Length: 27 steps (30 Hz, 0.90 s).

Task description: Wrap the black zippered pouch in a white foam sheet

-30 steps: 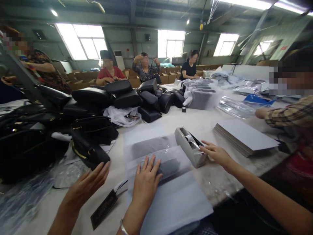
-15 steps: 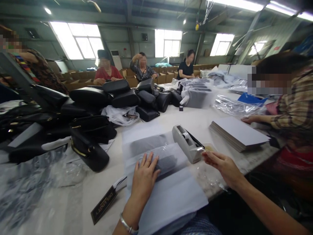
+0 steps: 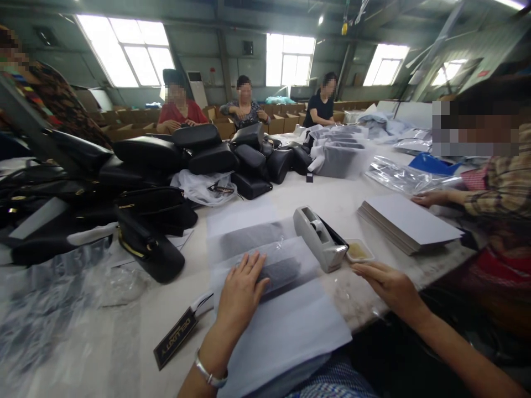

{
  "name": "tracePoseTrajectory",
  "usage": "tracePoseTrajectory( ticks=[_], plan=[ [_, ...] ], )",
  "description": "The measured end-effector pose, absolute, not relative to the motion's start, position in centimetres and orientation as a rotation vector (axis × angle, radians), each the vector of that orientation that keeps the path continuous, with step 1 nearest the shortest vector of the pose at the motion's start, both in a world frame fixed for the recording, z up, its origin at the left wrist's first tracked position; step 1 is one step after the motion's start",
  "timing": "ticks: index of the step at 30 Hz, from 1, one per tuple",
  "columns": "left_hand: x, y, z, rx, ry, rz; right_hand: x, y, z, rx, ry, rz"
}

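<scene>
My left hand [image 3: 240, 293] lies flat, fingers spread, on a dark item folded in thin white tissue paper [image 3: 286, 326]. The dark shape shows through the sheet; its kind is hidden. Clear tape glints on the fold. From the paper's left side sticks out a black hang tag [image 3: 176, 338] with gold lettering. Beyond the bundle stands a grey tape dispenser [image 3: 319, 240]. My right hand [image 3: 392, 287] hovers near its front end, thumb and fingers pressed together. Anything between those fingertips is too small to make out. A small white dish [image 3: 360, 250] with something yellowish sits beside the dispenser.
Black handbags [image 3: 211, 157] are heaped at the left and back. Clear plastic bags [image 3: 58, 315] cover the near left. A stack of white boards [image 3: 409, 221] lies right, by a co-worker's hand [image 3: 429, 199]. Tissue-wrapped bags [image 3: 342, 157] stand behind. Several co-workers surround the table.
My right hand has drawn back from the dispenser's front end towards me and to the right, uncovering the small dish. My left hand stays on the paper.
</scene>
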<state>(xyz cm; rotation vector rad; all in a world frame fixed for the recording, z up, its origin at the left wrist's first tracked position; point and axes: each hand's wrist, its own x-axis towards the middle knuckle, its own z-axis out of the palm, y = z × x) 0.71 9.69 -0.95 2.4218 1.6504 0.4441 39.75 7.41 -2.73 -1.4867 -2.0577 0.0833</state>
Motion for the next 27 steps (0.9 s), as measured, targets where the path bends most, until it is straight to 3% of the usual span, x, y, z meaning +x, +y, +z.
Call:
tracePoseTrajectory(
  ticks=[4,8,16,27],
  plan=[
    [-0.4,10.3,-0.7,2.303,1.681,0.541,37.8,9.3,2.2,-1.117,-2.493,-0.044],
    [-1.7,11.0,-1.4,2.239,1.756,0.558,32.1,12.4,6.1,-0.852,-2.701,0.057],
    [-4.2,13.0,-2.8,2.047,1.600,0.844,18.6,20.1,7.0,-0.472,-2.909,0.418],
    [-4.8,13.6,-5.5,1.900,1.523,1.066,8.8,24.1,6.5,-0.667,-3.505,-0.204]
  ],
)
